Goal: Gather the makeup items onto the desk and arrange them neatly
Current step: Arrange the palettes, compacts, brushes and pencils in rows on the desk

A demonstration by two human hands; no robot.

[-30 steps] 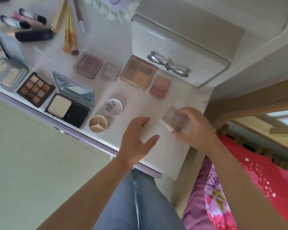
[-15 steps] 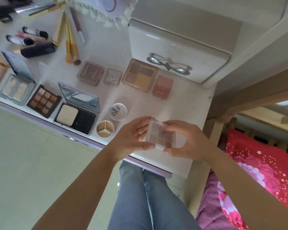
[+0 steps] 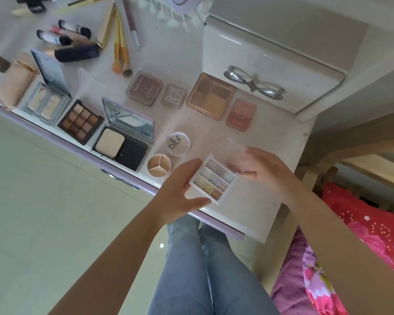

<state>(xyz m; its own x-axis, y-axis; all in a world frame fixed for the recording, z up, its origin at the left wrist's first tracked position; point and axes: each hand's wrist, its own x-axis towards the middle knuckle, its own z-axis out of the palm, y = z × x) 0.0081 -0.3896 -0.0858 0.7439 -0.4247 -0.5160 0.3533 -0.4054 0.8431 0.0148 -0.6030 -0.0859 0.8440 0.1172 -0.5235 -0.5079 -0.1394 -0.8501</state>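
A small white nine-pan glitter palette point(image 3: 214, 179) lies open just above the desk's point(image 3: 255, 208) near right part. My left hand point(image 3: 180, 194) grips its left edge with thumb and fingers. My right hand point(image 3: 266, 171) holds its clear lid point(image 3: 234, 148), folded back to the right. Laid out on the desk are a round three-part concealer pot point(image 3: 159, 165), a clear round lid point(image 3: 178, 143), an open powder compact point(image 3: 123, 144), a brown nine-pan palette point(image 3: 80, 121) and an open highlighter compact point(image 3: 46, 102).
Behind lie a closed brown palette point(image 3: 144, 87), a small clear square case point(image 3: 173, 96), a four-pan palette point(image 3: 210, 96) and a pink blush point(image 3: 241, 114). Brushes point(image 3: 121, 48) and tubes point(image 3: 75, 42) sit at the back left. A drawer unit point(image 3: 271, 71) rises behind; a pink bed point(image 3: 362, 235) is to the right.
The palette came from my right hand alone into both hands, and its lid has been swung open to the right. The view shifted slightly.
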